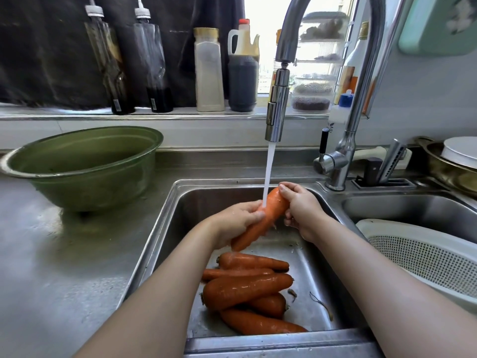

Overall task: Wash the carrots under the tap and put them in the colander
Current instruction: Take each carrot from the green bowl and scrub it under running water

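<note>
Carrot [260, 220] sits tilted under the tap [277, 109], its upper end in the water stream. The left hand [236, 219] wraps its lower half; the right hand [300, 211] pinches its top. Below the tap, five carrots [247, 289] lie in the sink [165, 228]; right of it sits the white colander [423, 257].

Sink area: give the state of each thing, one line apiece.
Tap: running.
Held carrot: under the stream, gripped by both hands.
Left hand: closed on it.
Right hand: closed on it.
Carrot pile: lying in the sink basin.
Colander: no carrots visible.
Green bowl: upright.
</note>
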Demonstrator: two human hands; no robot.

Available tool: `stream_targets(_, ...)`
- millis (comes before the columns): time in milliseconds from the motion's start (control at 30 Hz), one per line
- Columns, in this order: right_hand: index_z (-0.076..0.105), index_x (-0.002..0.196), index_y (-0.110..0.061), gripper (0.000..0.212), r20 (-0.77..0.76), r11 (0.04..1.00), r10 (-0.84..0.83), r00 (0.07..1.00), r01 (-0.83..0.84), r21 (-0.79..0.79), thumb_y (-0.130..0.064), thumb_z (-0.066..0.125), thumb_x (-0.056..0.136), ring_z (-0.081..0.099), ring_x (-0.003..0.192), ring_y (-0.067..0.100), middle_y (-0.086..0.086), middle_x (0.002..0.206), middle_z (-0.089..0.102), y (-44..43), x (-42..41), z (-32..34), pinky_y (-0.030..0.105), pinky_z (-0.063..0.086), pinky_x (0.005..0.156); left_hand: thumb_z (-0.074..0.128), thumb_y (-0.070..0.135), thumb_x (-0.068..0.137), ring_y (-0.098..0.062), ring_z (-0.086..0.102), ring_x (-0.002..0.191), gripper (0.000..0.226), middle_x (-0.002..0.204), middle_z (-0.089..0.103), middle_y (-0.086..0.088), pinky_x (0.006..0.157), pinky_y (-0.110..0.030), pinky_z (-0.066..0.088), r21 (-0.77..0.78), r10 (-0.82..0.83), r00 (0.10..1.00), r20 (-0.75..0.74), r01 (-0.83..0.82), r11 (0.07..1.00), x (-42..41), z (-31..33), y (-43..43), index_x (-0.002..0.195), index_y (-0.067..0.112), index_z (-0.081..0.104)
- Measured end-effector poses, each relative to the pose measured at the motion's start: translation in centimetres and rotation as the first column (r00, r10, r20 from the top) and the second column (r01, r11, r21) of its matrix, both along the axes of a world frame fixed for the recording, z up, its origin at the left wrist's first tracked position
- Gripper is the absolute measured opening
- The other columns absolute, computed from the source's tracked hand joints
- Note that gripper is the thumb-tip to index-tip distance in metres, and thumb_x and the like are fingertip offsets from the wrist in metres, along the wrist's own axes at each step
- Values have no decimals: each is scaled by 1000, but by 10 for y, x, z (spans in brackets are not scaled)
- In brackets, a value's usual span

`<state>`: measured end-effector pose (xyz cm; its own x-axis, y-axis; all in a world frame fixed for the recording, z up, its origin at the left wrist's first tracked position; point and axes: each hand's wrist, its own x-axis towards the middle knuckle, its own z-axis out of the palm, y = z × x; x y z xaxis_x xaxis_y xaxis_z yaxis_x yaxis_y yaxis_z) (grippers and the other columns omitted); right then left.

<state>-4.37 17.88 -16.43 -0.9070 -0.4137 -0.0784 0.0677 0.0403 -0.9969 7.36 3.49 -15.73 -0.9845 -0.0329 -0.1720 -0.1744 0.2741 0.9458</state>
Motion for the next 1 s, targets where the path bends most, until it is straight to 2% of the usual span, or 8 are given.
stream_targets(100,61,121,-25,16,-11,1000,-12,1000,12,7,-31,54,107,45,50,14,8,86,56,2,0,0,26,42,43,47,31,110,-21,70,102,32,111,72,-6,85,-32,57,-26,34,999,-23,-34,999,-3,-1,6,140,34,54)
stream_targets(300,58,122,-24,16,1,999,27,1000,-27,-32,-30,56,107,49,41,10,11,88,60,1,3,2,27,44,42,41,44,110,-27,74,70,40,87,77,-16,65,-33,59,-104,339,929,-149,-356,929,-11,3,17,99,21,72)
stream_targets(367,59,122,-24,17,8,999,23,1000,-22,-34,-30,58,106,49,41,10,10,88,61,0,2,1,27,44,42,41,44,110,-19,75,79,31,94,77,-9,70,-29,60,-93,239,968,-71,-245,965,-6,2,7,114,31,69)
stream_targets(433,61,121,-25,17,14,1000,14,1000,-13,-27,-31,58,106,48,40,8,9,87,61,0,1,1,27,43,42,49,35,109,-21,73,102,29,113,75,-7,91,-36,59,25,70,997,28,-70,997,-3,2,-6,136,35,60)
stream_targets(533,60,119,-24,15,24,1000,9,1000,-8,-19,-30,59,105,47,40,9,10,88,60,2,0,2,26,44,42,75,31,92,-27,67,119,52,128,68,-6,106,-48,53,-1,-9,987,160,9,1000,-1,-2,-22,140,31,55)
stream_targets(633,56,120,-23,29,-30,995,40,999,-37,89,-34,71,98,55,44,14,13,96,63,5,4,2,26,47,41,86,47,74,-22,73,105,65,114,75,-3,99,-46,58,-183,105,987,120,-82,980,0,-6,-32,132,24,66)
stream_targets(800,71,110,-25,47,-205,896,197,959,-91,434,-54,86,75,68,87,13,-1,101,71,16,12,10,25,50,65,85,42,82,-19,73,95,36,103,76,0,74,-30,58,-148,193,979,-63,-200,968,4,-7,-38,114,29,76)
stream_targets(1000,79,100,-26,47,-221,868,279,935,-147,474,-66,80,75,71,88,12,-2,92,77,16,15,14,22,49,65,89,40,78,-26,76,87,39,103,74,-10,70,-34,64,3,410,907,-101,-412,911,1,-1,-28,106,19,73)
